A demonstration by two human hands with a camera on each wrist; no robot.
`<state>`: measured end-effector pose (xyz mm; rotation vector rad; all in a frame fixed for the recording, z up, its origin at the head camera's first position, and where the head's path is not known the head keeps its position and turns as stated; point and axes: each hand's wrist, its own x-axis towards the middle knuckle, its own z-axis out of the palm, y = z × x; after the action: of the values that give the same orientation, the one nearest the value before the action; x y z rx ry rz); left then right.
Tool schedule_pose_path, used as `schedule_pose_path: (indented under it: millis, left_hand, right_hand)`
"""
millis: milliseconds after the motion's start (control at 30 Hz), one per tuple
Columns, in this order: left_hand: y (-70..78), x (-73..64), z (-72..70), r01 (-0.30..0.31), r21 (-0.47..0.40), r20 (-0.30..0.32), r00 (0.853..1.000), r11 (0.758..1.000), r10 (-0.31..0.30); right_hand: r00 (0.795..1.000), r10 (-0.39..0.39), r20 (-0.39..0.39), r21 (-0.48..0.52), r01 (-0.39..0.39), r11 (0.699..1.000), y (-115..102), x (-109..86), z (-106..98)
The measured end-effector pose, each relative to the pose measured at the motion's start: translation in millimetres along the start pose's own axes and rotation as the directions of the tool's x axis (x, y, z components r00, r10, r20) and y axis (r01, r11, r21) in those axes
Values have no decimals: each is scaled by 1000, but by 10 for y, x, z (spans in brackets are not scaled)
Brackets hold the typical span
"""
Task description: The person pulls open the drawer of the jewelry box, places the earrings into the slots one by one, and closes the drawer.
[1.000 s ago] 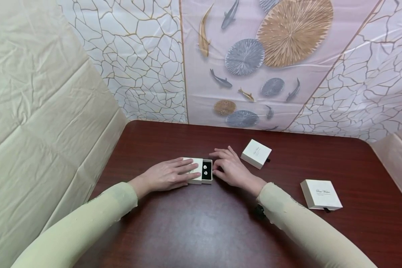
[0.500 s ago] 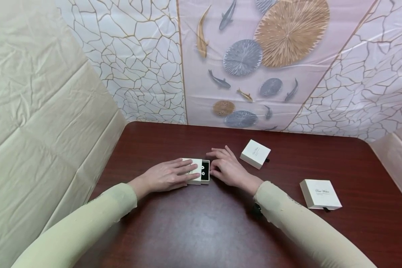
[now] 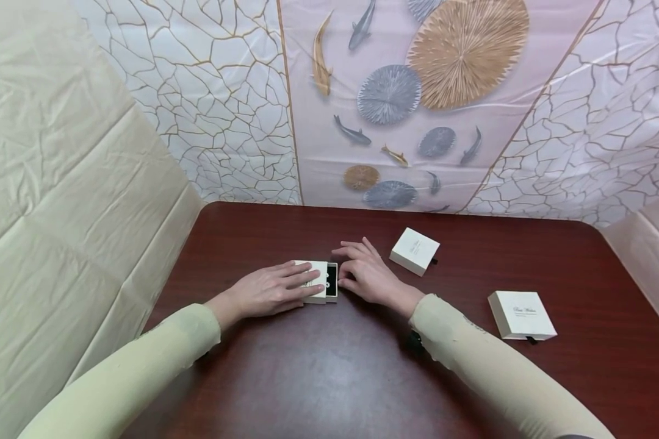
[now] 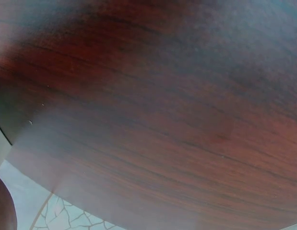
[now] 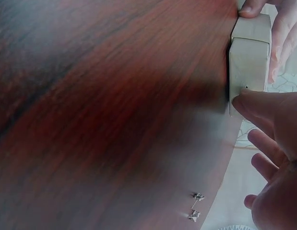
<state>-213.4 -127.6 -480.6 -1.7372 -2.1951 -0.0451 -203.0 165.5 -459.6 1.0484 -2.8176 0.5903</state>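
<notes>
Cream-white card seems to form the small box (image 3: 318,297) near the middle of the head view, resting on the red-brown table (image 3: 335,372) with its drawer (image 3: 332,299) slightly out towards the right of the frame. Black lining and part of a pale stud (image 3: 327,285) show in the gap. The left hand (image 3: 271,290) grasps the sleeve, fingers stretched across the top, thumb against the near side. The right hand (image 3: 369,277) has bent fingers, with thumb and index touching the drawer's end; I cannot tell whether they pinch it or merely press. I'd expect the box to be light and stiff but easily dented, smooth enough to skid unless steadied. Best hold the sleeve gently by its sides and work the drawer from the middle of its end, keeping it straight so it doesn't jam.
</notes>
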Motion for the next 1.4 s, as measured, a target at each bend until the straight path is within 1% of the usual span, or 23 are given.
schedule_pose_path:
  millis: [167, 400, 600, 1000, 1233, 1400]
  left_hand:
    - [-11, -4, 2, 0, -4, -2, 1000, 1000, 0]
    - [-12, -15, 5, -8, 18, -14, 1000, 1000, 8]
    - [1, -25, 20, -11, 6, -24, 1000, 1000, 11]
    - [-17, -4, 34, -21, 15, -41, 999, 1000, 21]
    - [-20, -9, 31, -24, 14, -38, 999, 1000, 25]
    - [-17, -15, 27, -19, 9, -33, 999, 1000, 19]
  right_hand:
    - [1000, -1, -8, 3, 1, 1000, 2, 23, 31]
    - [1000, 0, -2, 13, 0, 1000, -27, 62, 54]
    - [1000, -8, 1, 18, 8, 1000, -49, 67, 87]
    - [999, -22, -25, 54, 23, 998, -26, 96, 122]
    - [1000, -20, -19, 67, 21, 998, -31, 103, 128]
    - [1000, -21, -19, 53, 22, 998, -38, 116, 145]
